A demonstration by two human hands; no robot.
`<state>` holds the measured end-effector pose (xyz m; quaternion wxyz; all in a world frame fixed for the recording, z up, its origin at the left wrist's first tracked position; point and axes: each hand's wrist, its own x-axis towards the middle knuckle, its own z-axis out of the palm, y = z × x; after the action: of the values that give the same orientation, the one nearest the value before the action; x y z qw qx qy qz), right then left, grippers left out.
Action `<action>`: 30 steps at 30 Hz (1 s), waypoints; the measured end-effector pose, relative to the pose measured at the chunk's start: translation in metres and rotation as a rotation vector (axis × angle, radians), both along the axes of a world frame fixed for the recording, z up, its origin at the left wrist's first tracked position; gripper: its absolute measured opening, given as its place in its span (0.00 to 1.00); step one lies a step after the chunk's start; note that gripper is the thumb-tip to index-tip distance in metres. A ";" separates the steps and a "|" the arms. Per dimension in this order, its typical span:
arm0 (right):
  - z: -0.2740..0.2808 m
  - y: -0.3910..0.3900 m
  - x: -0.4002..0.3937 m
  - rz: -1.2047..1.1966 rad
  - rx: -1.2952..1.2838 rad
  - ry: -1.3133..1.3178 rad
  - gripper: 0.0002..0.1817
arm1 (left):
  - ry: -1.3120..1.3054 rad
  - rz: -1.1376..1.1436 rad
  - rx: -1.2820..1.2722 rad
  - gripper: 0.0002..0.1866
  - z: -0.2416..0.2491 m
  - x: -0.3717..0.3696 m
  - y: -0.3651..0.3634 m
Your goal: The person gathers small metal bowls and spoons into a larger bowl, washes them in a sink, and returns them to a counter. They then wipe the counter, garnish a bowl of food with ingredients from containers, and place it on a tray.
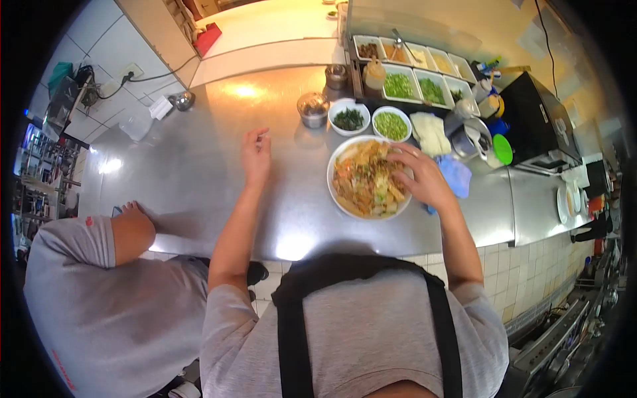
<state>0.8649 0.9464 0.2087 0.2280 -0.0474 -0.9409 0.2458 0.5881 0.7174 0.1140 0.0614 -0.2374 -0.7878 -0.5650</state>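
A white bowl (330,174) heaped with noodles and chopped vegetables (365,176) stands on the steel counter before me. My right hand (424,178) hangs over the bowl's right side, its fingers curved and apart, fingertips close over the food. Left of the bowl, my left hand (257,156) hovers above the counter, fingers loosely bent with nothing visible in them. Just behind the bowl sit a small white bowl of dark chopped greens (348,119) and another of light green chopped scallions (391,125). A metal container (312,109) is beside them.
A rack of ingredient trays (415,69) lines the back, with a squeeze bottle (374,74) at its left. Folded cloths (431,132), a metal pot (471,139) and a black microwave (541,123) are to the right. A person in a grey shirt (113,305) leans on the counter (192,172) at left.
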 end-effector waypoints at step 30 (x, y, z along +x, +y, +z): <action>-0.157 0.035 0.072 -1.043 0.059 -0.283 0.13 | 0.305 -0.416 -0.726 0.17 -0.079 -0.415 0.403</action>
<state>0.9369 0.9816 0.0516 0.1918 -0.5345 -0.8206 0.0645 0.1731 1.1207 0.0345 -0.0256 -0.4777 -0.8525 -0.2108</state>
